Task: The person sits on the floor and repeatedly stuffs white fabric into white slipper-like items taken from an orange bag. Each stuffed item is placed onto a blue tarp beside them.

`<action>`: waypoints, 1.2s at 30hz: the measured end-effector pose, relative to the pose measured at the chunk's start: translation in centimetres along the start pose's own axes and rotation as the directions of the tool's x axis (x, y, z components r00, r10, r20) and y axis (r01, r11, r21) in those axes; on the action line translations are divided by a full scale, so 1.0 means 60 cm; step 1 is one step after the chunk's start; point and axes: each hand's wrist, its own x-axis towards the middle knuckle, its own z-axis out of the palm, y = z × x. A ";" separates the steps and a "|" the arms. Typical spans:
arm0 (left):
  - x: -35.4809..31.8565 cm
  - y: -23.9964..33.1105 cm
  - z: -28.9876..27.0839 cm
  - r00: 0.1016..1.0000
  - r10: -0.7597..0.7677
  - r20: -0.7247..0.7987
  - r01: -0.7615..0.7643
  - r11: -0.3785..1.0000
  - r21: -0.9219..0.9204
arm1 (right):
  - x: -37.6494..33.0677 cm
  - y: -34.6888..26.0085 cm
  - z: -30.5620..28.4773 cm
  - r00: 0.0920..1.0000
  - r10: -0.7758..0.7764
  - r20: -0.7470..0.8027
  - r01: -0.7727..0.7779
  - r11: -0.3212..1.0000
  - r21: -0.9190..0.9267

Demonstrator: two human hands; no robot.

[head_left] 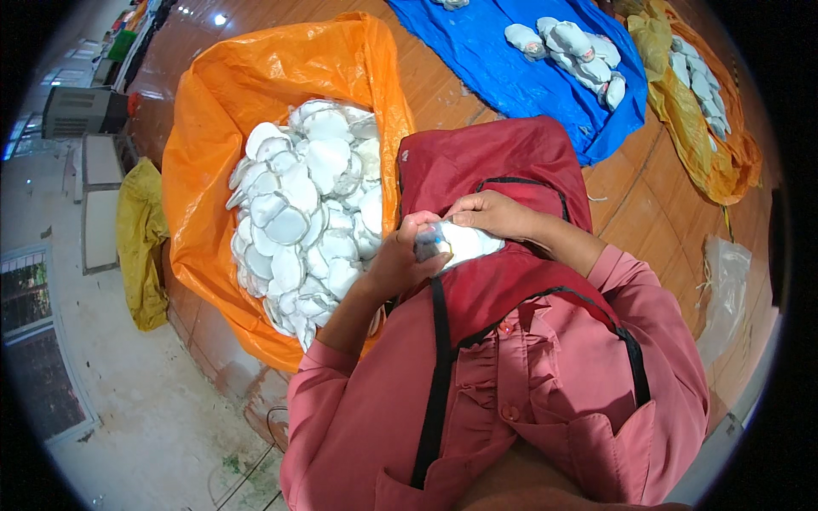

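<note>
Over my lap, on a dark red apron (486, 153) with black trim, I hold a small bundle of white pads (474, 245). My left hand (404, 257) is wrapped round its left end, where a bluish patch shows between thumb and fingers. From above and to the right, my right hand (494, 215) grips the bundle's top edge, its fingertips close to the left hand's. Just left of my lap stands a wide-mouthed orange sack (209, 111), filled with a heap of loose white oval pads (290, 226) with greyish edges.
A blue sheet (486, 72) lies ahead on the brown tiled floor, bearing several white bundles (579, 47). Far right, an orange and yellow sack (686, 157) holds more white pieces. A clear plastic bag (724, 289) hangs nearer. Left, a yellow sack (143, 247) is beside the wall.
</note>
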 end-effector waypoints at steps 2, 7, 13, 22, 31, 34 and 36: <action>-0.002 -0.003 0.006 0.999 0.040 -0.019 -0.041 0.999 -0.023 | 0.000 0.013 0.003 0.999 0.023 -0.046 -0.020 0.999 0.048; -0.016 -0.024 0.028 0.980 0.133 -0.150 -0.146 0.986 -0.081 | -0.003 0.023 0.026 0.973 -0.076 -0.220 0.050 0.991 -0.121; -0.020 -0.018 0.028 0.988 0.137 -0.074 -0.134 0.990 0.043 | 0.002 0.039 0.025 0.946 0.156 -0.285 -0.137 0.987 0.085; 0.018 -0.002 0.025 0.781 -0.289 -0.553 0.432 0.890 0.144 | 0.011 0.020 0.002 0.783 -0.361 -0.506 0.347 0.929 -0.126; 0.030 -0.028 0.013 0.846 -0.259 -0.466 0.373 0.912 0.171 | 0.034 -0.022 0.046 0.955 -0.178 -0.236 -0.069 0.644 -0.762; 0.019 -0.056 0.005 0.907 -0.121 -0.403 0.273 0.898 0.345 | 0.041 -0.026 0.049 0.979 -0.191 -0.067 0.039 0.507 -0.861; 0.018 -0.061 0.001 0.909 -0.173 -0.380 0.282 0.925 0.254 | 0.044 -0.040 0.048 0.988 -0.155 0.008 0.075 0.428 -0.901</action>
